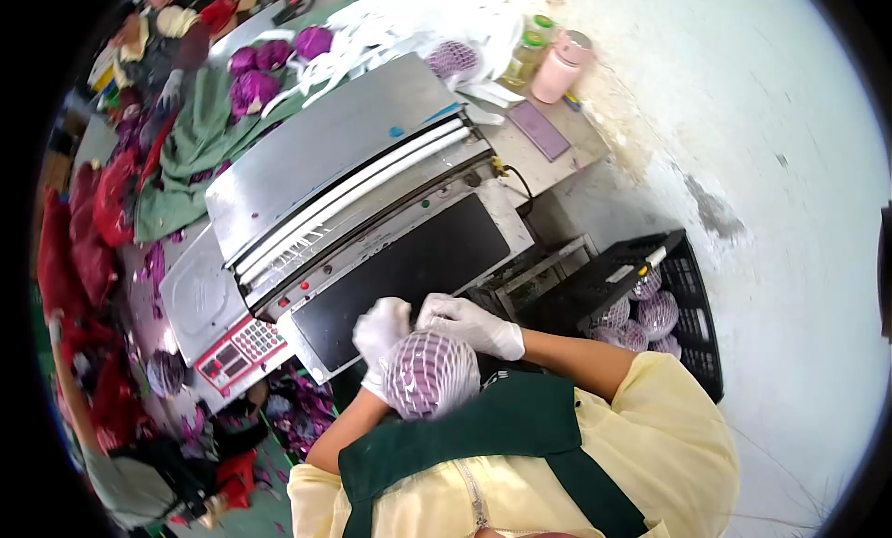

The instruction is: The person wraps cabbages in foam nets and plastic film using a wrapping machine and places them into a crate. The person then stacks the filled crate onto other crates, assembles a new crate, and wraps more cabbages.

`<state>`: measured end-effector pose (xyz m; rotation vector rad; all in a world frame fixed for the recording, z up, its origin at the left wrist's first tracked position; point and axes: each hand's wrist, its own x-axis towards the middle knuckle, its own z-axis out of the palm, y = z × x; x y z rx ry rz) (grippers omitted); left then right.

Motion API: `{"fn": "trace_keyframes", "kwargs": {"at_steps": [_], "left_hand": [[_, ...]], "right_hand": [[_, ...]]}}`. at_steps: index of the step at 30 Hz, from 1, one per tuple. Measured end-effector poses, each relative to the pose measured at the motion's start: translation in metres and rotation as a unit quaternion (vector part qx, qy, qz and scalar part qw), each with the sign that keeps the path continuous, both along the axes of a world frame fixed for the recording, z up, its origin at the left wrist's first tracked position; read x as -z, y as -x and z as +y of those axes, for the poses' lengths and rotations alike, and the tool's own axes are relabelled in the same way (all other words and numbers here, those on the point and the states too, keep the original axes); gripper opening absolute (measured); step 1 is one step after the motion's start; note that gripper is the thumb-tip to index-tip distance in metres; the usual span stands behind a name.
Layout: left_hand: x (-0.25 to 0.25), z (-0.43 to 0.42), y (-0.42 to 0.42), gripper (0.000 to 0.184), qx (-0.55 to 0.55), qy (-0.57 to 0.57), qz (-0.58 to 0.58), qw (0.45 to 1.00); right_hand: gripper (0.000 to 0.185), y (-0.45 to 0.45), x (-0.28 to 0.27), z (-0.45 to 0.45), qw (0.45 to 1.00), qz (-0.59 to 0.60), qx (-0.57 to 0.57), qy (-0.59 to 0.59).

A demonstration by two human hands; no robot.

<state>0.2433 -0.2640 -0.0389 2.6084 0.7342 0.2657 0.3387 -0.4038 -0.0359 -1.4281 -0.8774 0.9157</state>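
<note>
A red cabbage in a white mesh sleeve [430, 378] is held close against my apron, just above the front edge of the machine's black plate. My left hand [379, 336], in a white glove and somewhat blurred, is closed at the sleeve's upper left. My right hand [467, 325], gloved too, has its fingers curled together at the top of the sleeve. Both hands are almost touching each other. The end of the mesh between the fingers is mostly hidden. Ahead lies a film-wrapping machine [334, 134] with white rollers and a black plate [409, 278].
A scale with a red keypad [243, 352] stands at left. Netted cabbages [658, 315] fill part of a black crate [701, 306] at right. A pink bottle [561, 66], a phone [539, 131] and white mesh sleeves [390, 22] lie behind. Other people work at left.
</note>
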Motion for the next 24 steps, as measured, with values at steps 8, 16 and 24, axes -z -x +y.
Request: {"fn": "trace_keyframes", "kwargs": {"at_steps": [8,16,24], "left_hand": [[-0.102,0.019,0.001,0.031,0.352,0.606,-0.120,0.704],[-0.124,-0.071,-0.033,0.003,0.025,0.725,0.047,0.686],[-0.073,-0.256,-0.101,0.012,0.187,0.696,0.003,0.694]], "right_hand": [[0.038,0.074,-0.039,0.003,0.806,0.575,-0.052,-0.133],[0.065,0.032,-0.086,-0.101,0.965,0.136,0.091,-0.204],[0.050,0.057,-0.076,-0.331,0.873,0.171,0.426,-0.164]]}}
